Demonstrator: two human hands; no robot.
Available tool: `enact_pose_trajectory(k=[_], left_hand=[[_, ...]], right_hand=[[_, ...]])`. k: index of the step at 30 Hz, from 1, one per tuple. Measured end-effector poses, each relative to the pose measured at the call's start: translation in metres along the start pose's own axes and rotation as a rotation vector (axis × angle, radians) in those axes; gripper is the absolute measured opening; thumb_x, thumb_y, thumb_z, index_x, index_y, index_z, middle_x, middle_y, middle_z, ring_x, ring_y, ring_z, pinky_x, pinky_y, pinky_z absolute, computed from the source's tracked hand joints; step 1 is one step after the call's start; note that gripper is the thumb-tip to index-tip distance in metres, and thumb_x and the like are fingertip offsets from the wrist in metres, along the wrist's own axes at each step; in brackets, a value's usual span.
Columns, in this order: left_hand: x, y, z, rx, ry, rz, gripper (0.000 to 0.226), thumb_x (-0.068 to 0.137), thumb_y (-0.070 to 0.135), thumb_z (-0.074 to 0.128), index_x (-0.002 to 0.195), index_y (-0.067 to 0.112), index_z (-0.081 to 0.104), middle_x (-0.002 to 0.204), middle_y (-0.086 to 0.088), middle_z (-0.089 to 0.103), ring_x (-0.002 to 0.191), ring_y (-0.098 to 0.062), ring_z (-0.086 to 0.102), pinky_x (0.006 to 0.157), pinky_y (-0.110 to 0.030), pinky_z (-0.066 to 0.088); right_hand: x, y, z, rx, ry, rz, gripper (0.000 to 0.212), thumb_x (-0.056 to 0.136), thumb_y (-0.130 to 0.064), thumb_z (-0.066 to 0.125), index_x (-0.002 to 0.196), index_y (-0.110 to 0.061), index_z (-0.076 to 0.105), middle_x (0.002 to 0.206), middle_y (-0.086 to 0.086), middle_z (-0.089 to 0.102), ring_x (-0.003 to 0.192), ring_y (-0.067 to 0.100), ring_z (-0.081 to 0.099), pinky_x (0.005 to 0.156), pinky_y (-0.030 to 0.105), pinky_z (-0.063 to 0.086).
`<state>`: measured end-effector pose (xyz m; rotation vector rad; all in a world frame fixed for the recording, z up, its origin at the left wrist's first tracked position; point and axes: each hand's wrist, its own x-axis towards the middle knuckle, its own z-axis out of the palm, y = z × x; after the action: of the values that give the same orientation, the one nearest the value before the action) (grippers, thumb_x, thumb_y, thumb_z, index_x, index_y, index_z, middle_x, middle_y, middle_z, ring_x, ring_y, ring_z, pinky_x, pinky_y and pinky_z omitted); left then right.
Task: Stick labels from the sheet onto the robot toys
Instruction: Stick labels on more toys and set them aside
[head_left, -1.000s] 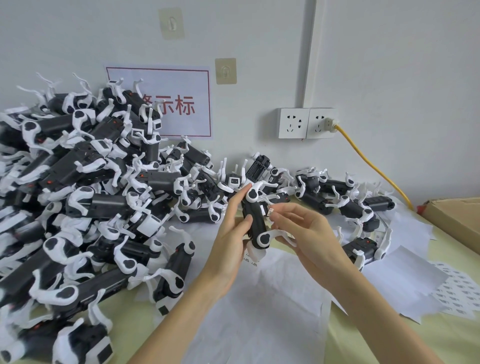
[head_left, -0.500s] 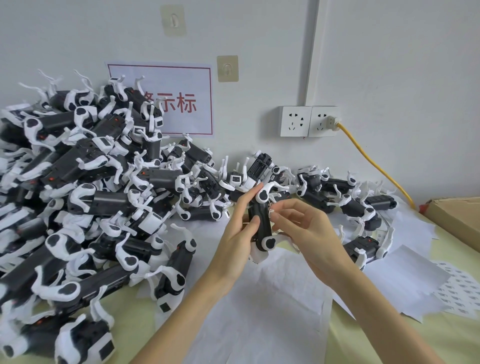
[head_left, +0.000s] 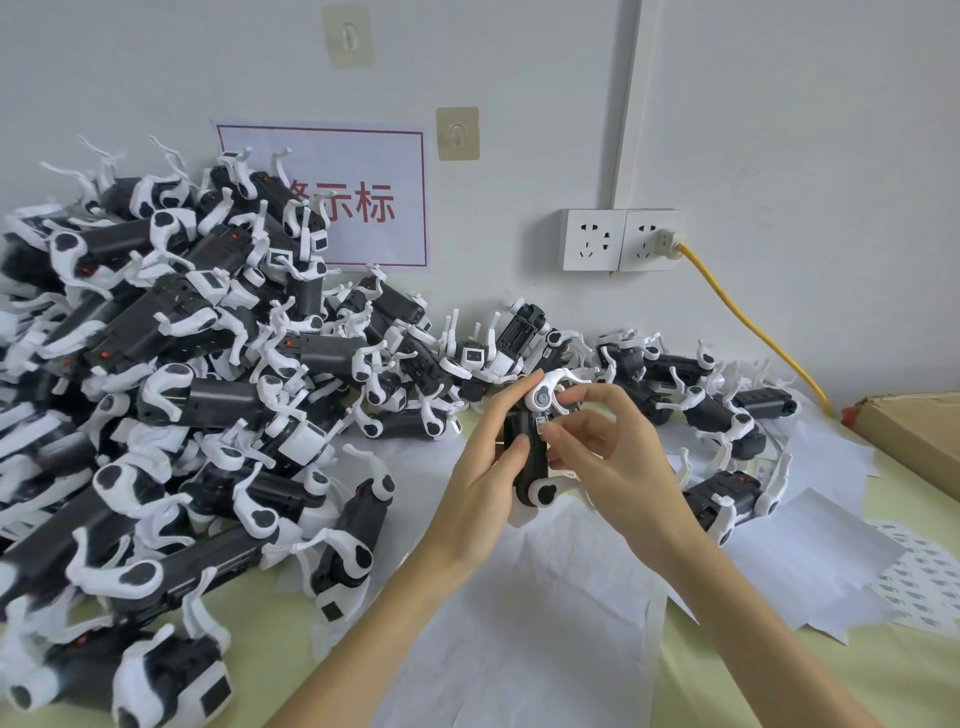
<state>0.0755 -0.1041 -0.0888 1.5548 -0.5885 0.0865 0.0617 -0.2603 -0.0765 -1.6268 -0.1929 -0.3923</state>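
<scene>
2 bare hands meet at the centre of the frame over a table (head_left: 779, 691) covered in pale yellow cloth and loose white paper. The left hand (head_left: 483, 478) is clamped around a black robot toy (head_left: 531, 457) with white legs, holding it upright, thumb on its near side and fingers behind it. The right hand (head_left: 608, 457) has its thumb and forefinger pinched together against the toy's upper side, where a small white label (head_left: 540, 427) with dark print sits. I cannot tell whether the label is already fully stuck or only partly pressed down.

Dozens of identical toys form a heap (head_left: 171, 389) that fills the left of the frame and trails along the wall to the right. The label sheet (head_left: 914, 577), printed with rows of small labels, lies at the right edge, partly under white paper, well apart from the hands. In the upper middle of the frame a wall sign (head_left: 337, 197) with red characters hangs beside 2 sockets (head_left: 621, 240), with a yellow cable (head_left: 748, 322) plugged into 1.

Risks from here, as I judge them: the label may go on crooked or creased if the fingertip slides, or lift at a corner if it is not pressed flat. The toy's thin white legs could snag the fingers and twist the toy in the grip.
</scene>
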Motion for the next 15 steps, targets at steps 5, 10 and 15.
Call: enact_pose_trajectory(k=[5, 10, 15], left_hand=[[0.0010, -0.0019, -0.0003, 0.052, 0.007, 0.028, 0.057, 0.112, 0.005, 0.039, 0.151, 0.046, 0.049, 0.155, 0.027, 0.047, 0.149, -0.004, 0.039, 0.127, -0.043, 0.030], [0.0014, -0.0048, -0.0003, 0.082, -0.001, 0.062, 0.056, 0.112, 0.003, 0.039, 0.152, 0.041, 0.049, 0.155, 0.027, 0.047, 0.149, 0.003, 0.036, 0.122, -0.028, 0.031], [0.0024, -0.0075, -0.0001, 0.093, -0.015, 0.079, 0.057, 0.112, 0.002, 0.039, 0.152, 0.041, 0.049, 0.155, 0.025, 0.049, 0.149, 0.001, 0.037, 0.116, -0.017, 0.033]], right_hand=[[-0.0003, 0.0016, 0.0008, 0.000, 0.010, 0.015, 0.024, 0.097, -0.013, 0.073, 0.115, -0.020, 0.060, 0.087, -0.003, 0.076, 0.083, 0.019, 0.074, 0.081, 0.031, 0.061], [-0.0007, 0.0011, 0.0018, 0.013, 0.013, 0.029, 0.023, 0.097, -0.013, 0.074, 0.114, -0.021, 0.060, 0.087, -0.002, 0.075, 0.082, 0.019, 0.075, 0.083, 0.034, 0.061], [-0.0018, 0.0003, 0.0022, 0.020, 0.016, 0.054, 0.022, 0.097, -0.015, 0.073, 0.115, -0.021, 0.061, 0.090, 0.000, 0.076, 0.083, 0.020, 0.076, 0.080, 0.032, 0.061]])
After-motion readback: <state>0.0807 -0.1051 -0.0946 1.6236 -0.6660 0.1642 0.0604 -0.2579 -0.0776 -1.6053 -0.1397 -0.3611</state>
